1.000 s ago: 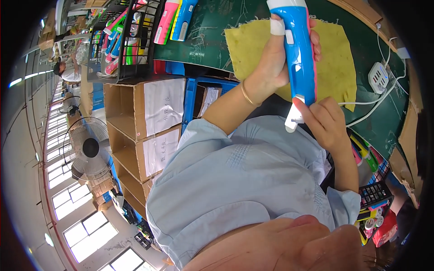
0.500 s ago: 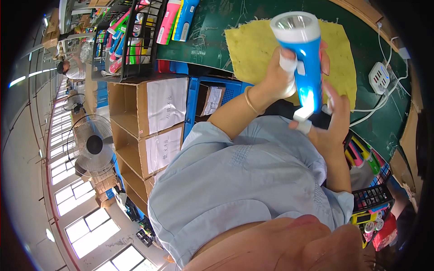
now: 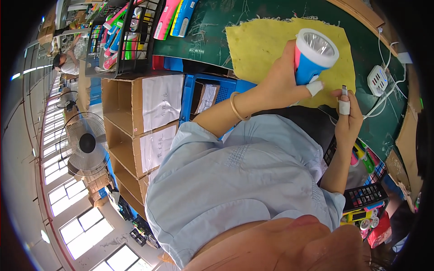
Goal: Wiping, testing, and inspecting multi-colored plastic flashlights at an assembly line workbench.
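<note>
My left hand (image 3: 289, 74) is wrapped round a blue and pink flashlight (image 3: 308, 67). Its white-rimmed lens (image 3: 320, 44) points up and to the right, and the lower end of the body is hidden by my hand. White tape covers my left thumb. Beside it, my right hand (image 3: 349, 119) pinches a small cable plug (image 3: 344, 90) with its metal tip upward, apart from the flashlight. One right finger also carries white tape. Under both hands lies a yellow cloth (image 3: 257, 47) on the green table (image 3: 210, 31).
A white multi-port charger (image 3: 378, 80) with white cables sits at the right. A black basket (image 3: 138, 49) of flashlights and some loose flashlights (image 3: 181, 20) are at the far left. Cardboard compartments (image 3: 122, 101) and a blue crate (image 3: 190, 92) stand left; another basket (image 3: 366, 197) is lower right.
The flashlight has tilted and turned, its lens now facing more upward, and the bright glow on its body is out of sight. My right hand has moved off it to the right, holding the plug.
</note>
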`<state>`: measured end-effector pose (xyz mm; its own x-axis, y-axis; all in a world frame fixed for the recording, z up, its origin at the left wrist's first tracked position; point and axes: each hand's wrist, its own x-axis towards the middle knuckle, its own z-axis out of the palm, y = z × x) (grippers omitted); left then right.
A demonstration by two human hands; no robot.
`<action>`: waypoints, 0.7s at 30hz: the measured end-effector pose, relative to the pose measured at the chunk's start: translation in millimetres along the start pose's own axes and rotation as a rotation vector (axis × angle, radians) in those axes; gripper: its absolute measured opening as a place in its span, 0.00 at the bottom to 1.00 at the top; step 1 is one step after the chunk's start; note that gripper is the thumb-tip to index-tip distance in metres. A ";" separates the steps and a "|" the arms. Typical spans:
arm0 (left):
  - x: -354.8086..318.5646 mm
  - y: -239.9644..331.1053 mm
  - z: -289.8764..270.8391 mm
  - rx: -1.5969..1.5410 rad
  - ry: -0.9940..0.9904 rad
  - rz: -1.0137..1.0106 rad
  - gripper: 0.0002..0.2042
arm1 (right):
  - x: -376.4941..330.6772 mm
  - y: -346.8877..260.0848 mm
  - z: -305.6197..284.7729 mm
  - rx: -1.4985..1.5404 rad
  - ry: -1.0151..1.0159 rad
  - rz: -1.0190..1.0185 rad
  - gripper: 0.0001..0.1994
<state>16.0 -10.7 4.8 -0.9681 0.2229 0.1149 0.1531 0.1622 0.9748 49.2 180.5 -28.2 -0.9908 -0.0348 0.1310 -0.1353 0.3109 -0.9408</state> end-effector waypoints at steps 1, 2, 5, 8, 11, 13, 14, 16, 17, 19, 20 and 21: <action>3.3 -1.1 -1.6 -0.023 -0.037 -0.057 0.32 | -0.6 -3.7 1.0 0.067 0.028 0.003 0.08; 4.3 -2.2 -1.2 -0.025 -0.034 -0.056 0.32 | -1.1 -8.4 0.6 0.065 0.025 0.001 0.08; 7.5 -1.9 1.6 0.109 -0.031 0.027 0.31 | -1.5 -21.0 0.5 0.022 -0.007 -0.014 0.08; 14.1 -2.9 -2.5 -0.102 -0.214 -0.086 0.33 | 1.9 -26.6 0.9 0.117 0.007 0.000 0.09; 12.6 2.9 -3.8 -0.120 -0.212 -0.018 0.33 | 10.0 -30.5 -5.1 0.282 -0.085 -0.048 0.08; 13.9 9.4 -3.9 -0.128 -0.226 -0.037 0.33 | 20.2 -34.8 -8.5 0.314 -0.158 -0.043 0.09; 14.0 10.9 -3.7 -0.136 -0.234 -0.052 0.33 | 23.3 -37.0 -9.0 0.345 -0.236 -0.045 0.09; 13.3 4.9 1.0 -0.079 -0.207 -0.058 0.32 | 26.1 -45.2 -0.7 0.308 -0.196 -0.067 0.09; 13.1 2.6 2.6 -0.021 -0.175 -0.061 0.31 | 29.3 -45.3 1.5 0.199 -0.217 -0.058 0.09; 12.3 1.4 2.9 -0.006 -0.161 -0.088 0.30 | 30.6 -45.1 2.3 0.090 -0.238 -0.048 0.09; 12.0 1.0 3.1 0.010 -0.146 -0.115 0.30 | 30.0 -45.1 2.1 0.048 -0.225 -0.031 0.09; 11.7 -1.3 4.6 0.009 -0.146 -0.116 0.30 | 29.7 -44.9 1.8 0.007 -0.212 -0.014 0.09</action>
<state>5.5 -3.9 3.9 -0.9402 0.3395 -0.0282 0.0443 0.2039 0.9780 25.8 163.8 17.3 -0.9682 -0.2383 0.0763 -0.1486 0.3023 -0.9415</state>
